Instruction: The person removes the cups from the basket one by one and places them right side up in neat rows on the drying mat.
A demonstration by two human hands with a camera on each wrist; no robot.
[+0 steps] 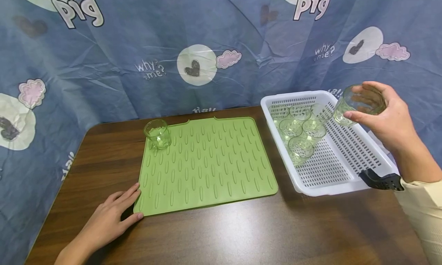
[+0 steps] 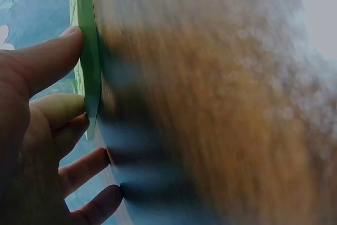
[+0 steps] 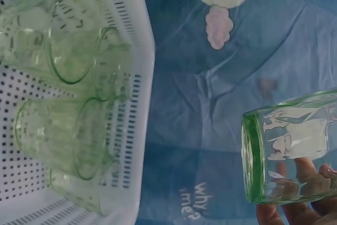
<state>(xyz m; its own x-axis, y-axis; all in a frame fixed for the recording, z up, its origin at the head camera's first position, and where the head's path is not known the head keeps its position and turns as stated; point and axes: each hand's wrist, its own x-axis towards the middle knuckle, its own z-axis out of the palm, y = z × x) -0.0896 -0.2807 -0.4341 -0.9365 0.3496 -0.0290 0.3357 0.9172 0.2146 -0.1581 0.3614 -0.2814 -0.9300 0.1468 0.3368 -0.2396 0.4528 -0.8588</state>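
My right hand grips a clear, green-tinted glass, tilted in the air above the white basket. In the right wrist view the glass shows its thick base, with fingers curled round its side. Several like glasses stand in the basket's left and back part. My left hand rests at the near left corner of the green ridged mat, thumb and fingertips touching its edge. On the mat's far left corner stands another glass.
Under the mat and basket lies a dark wooden table. A blue printed cloth hangs behind and along the left side. A black strap sits at my right wrist, above the basket's near right rim.
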